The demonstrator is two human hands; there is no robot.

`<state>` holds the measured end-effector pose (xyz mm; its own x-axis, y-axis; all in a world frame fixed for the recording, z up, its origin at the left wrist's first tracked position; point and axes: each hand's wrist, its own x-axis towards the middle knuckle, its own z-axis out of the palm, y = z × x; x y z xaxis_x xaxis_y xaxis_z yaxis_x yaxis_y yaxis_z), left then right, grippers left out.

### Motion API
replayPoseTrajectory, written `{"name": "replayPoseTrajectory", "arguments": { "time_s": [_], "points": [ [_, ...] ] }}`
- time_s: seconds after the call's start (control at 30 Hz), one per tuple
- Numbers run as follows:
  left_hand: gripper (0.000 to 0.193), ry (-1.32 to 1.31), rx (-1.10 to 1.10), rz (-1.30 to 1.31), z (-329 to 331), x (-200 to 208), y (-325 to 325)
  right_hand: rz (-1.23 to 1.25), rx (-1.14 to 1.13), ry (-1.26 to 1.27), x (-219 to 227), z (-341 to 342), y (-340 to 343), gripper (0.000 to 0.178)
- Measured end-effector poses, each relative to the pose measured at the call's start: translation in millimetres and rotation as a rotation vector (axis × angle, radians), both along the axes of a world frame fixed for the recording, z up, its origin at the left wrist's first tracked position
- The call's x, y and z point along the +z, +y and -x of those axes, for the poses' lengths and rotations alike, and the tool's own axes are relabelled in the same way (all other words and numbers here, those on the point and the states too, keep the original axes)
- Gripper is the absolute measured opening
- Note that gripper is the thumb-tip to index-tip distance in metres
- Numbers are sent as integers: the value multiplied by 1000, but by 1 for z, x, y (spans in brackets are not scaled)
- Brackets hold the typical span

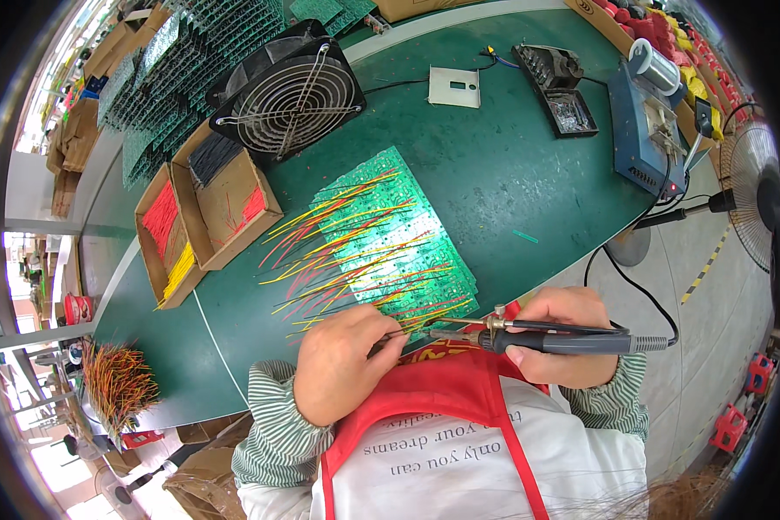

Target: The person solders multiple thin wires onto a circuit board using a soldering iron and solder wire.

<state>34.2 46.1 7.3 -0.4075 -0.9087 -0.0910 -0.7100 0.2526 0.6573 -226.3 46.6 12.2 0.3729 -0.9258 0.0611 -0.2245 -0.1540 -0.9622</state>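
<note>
My right hand (572,303) is wrapped round a soldering iron (555,341) with a thin metal feed tube clamped along it. The iron's tip points left, at the near edge of a green circuit board panel (446,260). Pinched at that same edge, my left hand (342,360) holds a thin dark wire (380,345), partly hidden by the fingers. Rows of red, yellow and black wires (334,247) stick out from the panel toward the left. Further boards seem to lie stacked beneath it.
Left of the panel are cardboard trays (225,247) of cut wires and a black fan (295,100). A wire bundle (117,386) sits at the left edge. Far right stand a blue soldering station (637,130) with a solder reel (654,68) and a dark metal box (555,87).
</note>
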Motion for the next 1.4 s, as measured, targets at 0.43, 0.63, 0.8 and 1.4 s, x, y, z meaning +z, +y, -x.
{"name": "replayPoseTrajectory", "arguments": {
  "time_s": [0.43,0.63,0.8,1.4],
  "points": [
    [7,-72,72,253,-8,17,-3,71,-29,15,8,14,2,18],
    [7,-6,-26,200,20,12,-2,96,-70,34,7,20,4,19],
    [8,8,-56,143,23,-4,-7,76,-71,30,7,21,3,18],
    [9,-25,-75,73,21,3,-9,118,-94,58,6,30,4,19]
  ]
}}
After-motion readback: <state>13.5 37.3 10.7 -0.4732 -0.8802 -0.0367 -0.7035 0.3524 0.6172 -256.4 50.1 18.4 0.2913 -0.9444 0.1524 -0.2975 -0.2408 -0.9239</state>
